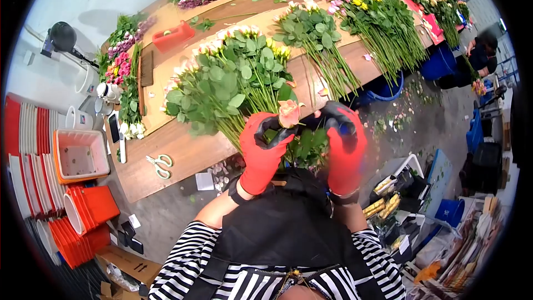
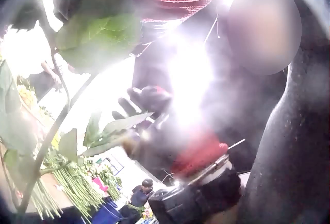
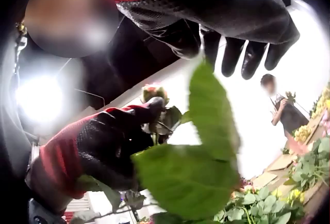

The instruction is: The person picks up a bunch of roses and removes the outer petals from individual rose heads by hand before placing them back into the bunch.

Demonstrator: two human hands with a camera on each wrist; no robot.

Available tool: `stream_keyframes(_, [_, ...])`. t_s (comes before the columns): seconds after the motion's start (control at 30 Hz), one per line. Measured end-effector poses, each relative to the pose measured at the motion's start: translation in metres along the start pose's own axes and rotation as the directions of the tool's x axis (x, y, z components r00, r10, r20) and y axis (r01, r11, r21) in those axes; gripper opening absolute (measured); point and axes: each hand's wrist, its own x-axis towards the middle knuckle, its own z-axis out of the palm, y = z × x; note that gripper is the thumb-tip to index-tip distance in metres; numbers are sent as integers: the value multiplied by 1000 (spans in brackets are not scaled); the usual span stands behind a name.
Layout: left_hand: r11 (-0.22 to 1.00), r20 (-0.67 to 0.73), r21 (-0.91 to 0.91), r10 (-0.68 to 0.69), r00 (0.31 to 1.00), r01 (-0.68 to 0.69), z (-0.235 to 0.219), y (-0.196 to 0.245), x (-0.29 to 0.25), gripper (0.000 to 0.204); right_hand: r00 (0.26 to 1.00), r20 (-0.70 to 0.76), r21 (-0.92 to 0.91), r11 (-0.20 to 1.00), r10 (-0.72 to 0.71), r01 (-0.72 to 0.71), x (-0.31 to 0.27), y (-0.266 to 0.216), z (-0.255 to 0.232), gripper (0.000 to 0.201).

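My left hand [image 1: 261, 150], in a red glove with black palm, pinches a peach-pink rose [image 1: 289, 113] just under its bloom, in front of my chest. In the right wrist view, thumb and fingers close around the stem below the rose head, and large green leaves hang in the foreground. My right hand [image 1: 345, 147], gloved the same way, is off to the right of the rose with its fingers loosely extended and nothing between them. The left wrist view has the leafy stem [image 2: 63, 113] crossing its left side. A big bunch of pale roses [image 1: 222, 72] lies just beyond my left hand.
On the wooden table [image 1: 183, 161] are scissors [image 1: 161, 165], a red tape dispenser [image 1: 173, 36] and more flower bunches [image 1: 319, 39]. Blue buckets [image 1: 386, 88] stand below its edge. Orange crates [image 1: 82, 155] are at left. Another person [image 1: 482, 53] is at far right.
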Motion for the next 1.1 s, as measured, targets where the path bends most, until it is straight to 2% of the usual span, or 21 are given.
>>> stream_keyframes(0.07, [999,-38,36,16,999,-14,5,4,0,29,975,162,-217,958,-155,188,1,-14,-3,41])
stream_keyframes(0.1, [995,-42,76,64,997,-61,6,5,0,29,967,184,-307,924,-177,227,2,-28,1,48])
stream_keyframes(0.2, [969,-57,179,184,981,-171,8,8,-1,30,955,170,-405,866,-243,292,1,-34,17,38])
stream_keyframes(0.27, [950,-77,234,232,970,-209,9,9,0,29,967,93,-339,905,-239,256,-3,-26,24,37])
stream_keyframes(0.33, [989,-82,134,68,994,-56,10,4,-4,30,980,28,-223,955,-196,198,-7,-18,29,36])
stream_keyframes(0.37, [996,-79,83,-16,997,22,10,1,-6,30,994,-1,-84,990,-110,109,-9,-13,31,28])
stream_keyframes(0.4, [997,-68,17,-72,995,74,9,-1,-6,31,998,-36,97,994,54,-50,-11,-10,33,26])
stream_keyframes(0.43, [991,-54,-47,-128,990,125,7,-3,-7,32,975,-39,278,939,220,-201,-14,-6,35,24])
stream_keyframes(0.47, [978,-36,-110,-182,983,177,6,-4,-7,33,925,-12,448,829,379,-334,-15,-5,36,22])
stream_keyframes(0.5, [950,11,-192,-247,969,245,3,-5,-5,35,925,-13,482,813,381,-328,-11,-9,34,18])
stream_keyframes(0.57, [894,85,-313,-309,947,320,0,4,2,34,924,74,513,780,376,-359,-4,8,19,20])
stream_keyframes(0.6, [858,125,-369,-335,934,358,-2,10,5,33,944,121,501,802,307,-325,1,3,13,21])
stream_keyframes(0.67, [867,114,-359,-326,939,345,-2,10,5,31,964,-1,341,906,267,-250,6,-22,14,24])
stream_keyframes(0.73, [888,105,-336,-295,950,313,1,4,3,31,987,-11,154,975,162,-158,7,-27,11,28])
stream_keyframes(0.83, [960,160,-207,-155,975,186,1,5,3,34,984,176,-118,991,-39,61,13,-32,7,33])
stream_keyframes(0.87, [946,175,-240,-180,968,219,1,5,2,35,981,195,-115,993,18,5,11,-30,12,33])
stream_keyframes(0.9, [929,189,-271,-204,961,251,1,4,1,35,972,197,79,986,127,-145,8,-23,16,31])
stream_keyframes(0.93, [910,200,-302,-229,953,282,0,3,0,36,947,225,269,919,230,-287,5,-17,19,30])
stream_keyframes(1.0, [928,200,-285,-187,962,239,-3,-7,-4,37,910,238,399,820,338,-409,4,-20,21,26])
stream_keyframes(1.03, [942,186,-276,-143,972,192,-3,-9,-5,38,887,250,459,758,389,-462,4,-21,21,24])
stream_keyframes(1.1, [963,148,-248,-70,987,105,-1,-13,-9,40,915,230,428,810,332,-402,4,-15,23,21])
